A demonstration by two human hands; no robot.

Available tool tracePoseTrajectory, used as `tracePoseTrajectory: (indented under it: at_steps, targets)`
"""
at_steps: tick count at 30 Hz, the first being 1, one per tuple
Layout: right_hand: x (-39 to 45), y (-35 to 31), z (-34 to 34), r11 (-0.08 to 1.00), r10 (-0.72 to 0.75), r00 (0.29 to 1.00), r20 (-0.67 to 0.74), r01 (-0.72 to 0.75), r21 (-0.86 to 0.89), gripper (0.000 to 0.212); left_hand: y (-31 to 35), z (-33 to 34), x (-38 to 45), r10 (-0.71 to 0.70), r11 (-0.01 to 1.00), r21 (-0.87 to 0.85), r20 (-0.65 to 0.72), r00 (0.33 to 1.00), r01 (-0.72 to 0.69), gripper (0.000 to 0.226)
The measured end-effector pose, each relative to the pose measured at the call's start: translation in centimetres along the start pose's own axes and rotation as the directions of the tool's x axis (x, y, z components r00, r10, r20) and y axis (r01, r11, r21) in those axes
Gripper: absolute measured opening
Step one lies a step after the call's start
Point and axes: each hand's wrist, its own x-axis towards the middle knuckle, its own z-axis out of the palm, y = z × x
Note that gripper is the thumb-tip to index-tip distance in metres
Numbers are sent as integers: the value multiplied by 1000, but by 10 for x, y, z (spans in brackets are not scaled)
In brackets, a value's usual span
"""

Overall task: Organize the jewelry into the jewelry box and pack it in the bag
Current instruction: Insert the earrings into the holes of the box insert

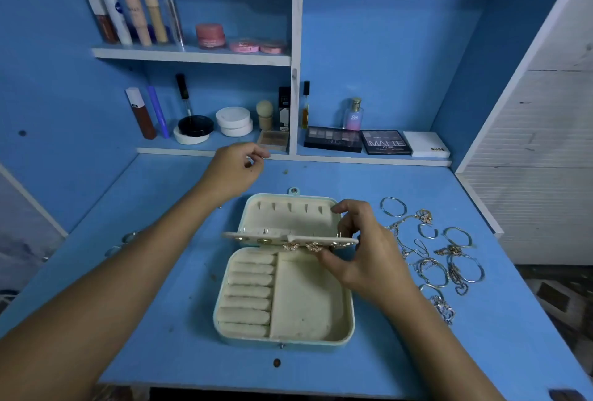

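An open pale-green jewelry box (349, 320) with cream lining lies in the middle of the blue desk. Its lower tray has ring rolls on the left and an empty compartment on the right. A cream earring flap (256, 235) stands across the hinge, with gold earrings (303, 246) pinned to it. My right hand (365, 256) pinches the flap's right end between thumb and fingers. My left hand (237, 166) hovers behind the box near the shelf edge, fingers curled with fingertips pinched; I cannot tell whether it holds something tiny. Loose bangles and chains (439, 256) lie right of the box.
Cosmetics fill the two back shelves: tubes and pink jars (210, 35) above, compacts, a perfume bottle (353, 113) and eyeshadow palettes (386, 142) below. A white slatted panel (545, 176) borders the desk on the right. No bag is in view.
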Motion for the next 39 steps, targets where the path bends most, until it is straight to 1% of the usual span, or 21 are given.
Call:
tracePoseTrajectory:
  at_steps: [4,7,9,12,16,23,29,34,39]
  targets:
    - [-1,3,0,997,-66,998,20,67,-34,63,-11,15,12,3,997,75,109,994,-11,12]
    - [-1,4,1,995,-89,996,5,89,-41,53,-14,24,21,18,991,128,143,990,-37,14]
    - [-1,5,3,994,-93,996,-1,93,-48,49,-16,29,27,48,982,174,172,984,-79,17]
    - [-1,7,4,993,-111,994,0,111,-42,50,-19,33,36,96,952,264,218,971,-153,21]
    - [-1,8,4,992,-122,993,-1,122,-35,50,-20,34,43,143,925,310,255,956,-221,24]
    - [-1,9,3,992,-122,992,10,122,-23,51,-21,34,46,163,894,363,279,946,-261,21]
    - [-1,7,3,993,-116,993,13,116,-10,44,-23,34,47,176,899,347,273,946,-267,25]
    - [-1,8,3,994,-112,993,22,113,-11,49,-23,32,49,178,893,351,299,938,-281,22]
    - [-1,8,3,993,-116,993,18,117,-8,44,-23,31,48,173,901,343,277,945,-265,20]
